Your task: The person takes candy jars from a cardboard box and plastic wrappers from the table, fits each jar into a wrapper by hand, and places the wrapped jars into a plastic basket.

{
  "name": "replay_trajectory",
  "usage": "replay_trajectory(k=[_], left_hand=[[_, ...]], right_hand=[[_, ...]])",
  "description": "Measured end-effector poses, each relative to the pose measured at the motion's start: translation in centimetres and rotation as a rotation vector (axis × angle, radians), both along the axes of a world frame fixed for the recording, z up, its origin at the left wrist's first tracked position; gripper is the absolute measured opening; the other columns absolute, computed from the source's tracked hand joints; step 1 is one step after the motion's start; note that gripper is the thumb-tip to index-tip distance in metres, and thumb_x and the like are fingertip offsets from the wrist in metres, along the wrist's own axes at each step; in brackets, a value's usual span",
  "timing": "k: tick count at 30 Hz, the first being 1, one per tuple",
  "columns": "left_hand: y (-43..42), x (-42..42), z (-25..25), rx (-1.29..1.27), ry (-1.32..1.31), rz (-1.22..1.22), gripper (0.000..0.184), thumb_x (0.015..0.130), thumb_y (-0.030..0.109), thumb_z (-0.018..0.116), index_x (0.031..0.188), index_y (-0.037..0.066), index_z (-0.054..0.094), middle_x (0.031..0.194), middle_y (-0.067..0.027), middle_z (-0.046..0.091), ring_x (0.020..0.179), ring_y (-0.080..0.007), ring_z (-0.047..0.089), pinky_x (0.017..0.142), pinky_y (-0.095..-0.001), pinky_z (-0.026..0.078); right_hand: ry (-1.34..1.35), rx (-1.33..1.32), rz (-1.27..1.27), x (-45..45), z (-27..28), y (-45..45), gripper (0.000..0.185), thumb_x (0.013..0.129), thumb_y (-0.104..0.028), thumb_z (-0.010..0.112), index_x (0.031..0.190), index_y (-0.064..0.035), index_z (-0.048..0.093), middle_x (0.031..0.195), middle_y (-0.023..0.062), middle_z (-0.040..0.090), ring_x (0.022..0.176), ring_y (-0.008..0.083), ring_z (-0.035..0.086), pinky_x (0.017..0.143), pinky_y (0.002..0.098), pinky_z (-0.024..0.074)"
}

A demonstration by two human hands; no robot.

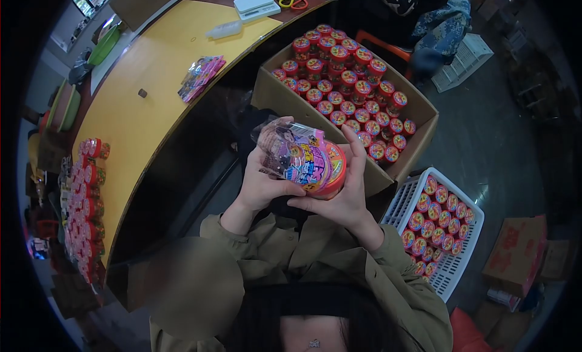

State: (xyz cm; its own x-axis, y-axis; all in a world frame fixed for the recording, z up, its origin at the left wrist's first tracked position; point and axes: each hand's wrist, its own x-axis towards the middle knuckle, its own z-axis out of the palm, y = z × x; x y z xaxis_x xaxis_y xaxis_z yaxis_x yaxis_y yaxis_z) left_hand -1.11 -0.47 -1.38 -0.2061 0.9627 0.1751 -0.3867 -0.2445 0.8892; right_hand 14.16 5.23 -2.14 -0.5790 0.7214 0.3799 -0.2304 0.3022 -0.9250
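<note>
In front of my chest I hold a small jar with a red lid [335, 171], tilted over, inside a clear plastic sleeve [298, 151] with pink and purple print. My left hand [262, 187] is closed around the sleeve's far-left part, its thumb along the near side. My right hand [347, 197] grips the red end of the jar between thumb and fingers. How far the jar sits inside the sleeve is partly hidden by glare. On the yellow table lies a pile of flat printed sleeves [202, 78].
A cardboard box [418, 140] full of red-lidded jars stands ahead right. Beside it a white plastic basket [451, 273] holds more jars. Sleeved jars [85, 212] line the left of the yellow table [130, 143]. A bottle [224, 30], scale [257, 5] and scissors [294, 2] lie farther off.
</note>
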Motion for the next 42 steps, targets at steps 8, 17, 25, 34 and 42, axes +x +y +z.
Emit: replay_trajectory(k=[8,17,25,34,42], left_hand=[[-0.3,0.0,0.5,0.002,0.104,0.000,0.083,0.055,0.012,0.085,0.126,0.000,0.043,0.134,-0.0090,0.035,0.120,-0.0174,0.041,0.098,-0.0313,0.038],[0.0,-0.1,-0.3,0.006,-0.112,-0.156,0.090,0.062,0.013,0.081,0.134,0.000,0.029,0.126,-0.0117,0.046,0.115,-0.0189,0.047,0.097,-0.0325,0.039],[-1.1,0.6,-0.9,-0.058,-0.298,-0.076,0.077,0.068,0.012,0.078,0.129,-0.001,0.035,0.121,-0.0112,0.050,0.112,-0.0199,0.049,0.096,-0.0337,0.039],[-1.5,0.5,-0.6,-0.048,-0.417,-0.121,0.056,0.077,0.015,0.067,0.124,-0.003,0.042,0.119,-0.0124,0.053,0.109,-0.0211,0.052,0.096,-0.0349,0.039],[-1.2,-0.2,-0.7,-0.081,-0.286,-0.093,0.062,0.075,0.016,0.067,0.127,-0.002,0.039,0.121,-0.0128,0.051,0.113,-0.0203,0.049,0.097,-0.0327,0.038]], right_hand=[[0.121,-0.269,0.147,-0.1,0.2,0.1,0.120,0.051,-0.016,0.089,0.138,-0.0034,0.007,0.128,0.0146,0.034,0.116,0.0244,0.046,0.097,0.0375,0.0415],[0.112,-0.186,0.062,-0.3,0.2,0.0,0.115,0.053,-0.027,0.089,0.137,-0.0014,0.014,0.122,0.0140,0.040,0.112,0.0222,0.048,0.094,0.0347,0.0416],[-0.028,0.161,-0.070,0.0,0.1,0.1,0.099,0.057,-0.023,0.085,0.132,0.0003,0.025,0.113,0.0155,0.051,0.105,0.0236,0.055,0.090,0.0340,0.0445],[0.011,0.152,0.069,0.3,1.0,0.0,0.085,0.064,-0.012,0.077,0.131,0.0010,0.027,0.117,0.0173,0.050,0.108,0.0244,0.054,0.092,0.0337,0.0435],[0.020,0.195,0.043,0.8,0.1,-0.1,0.095,0.061,-0.015,0.080,0.135,0.0025,0.023,0.120,0.0178,0.048,0.107,0.0252,0.055,0.091,0.0346,0.0445]])
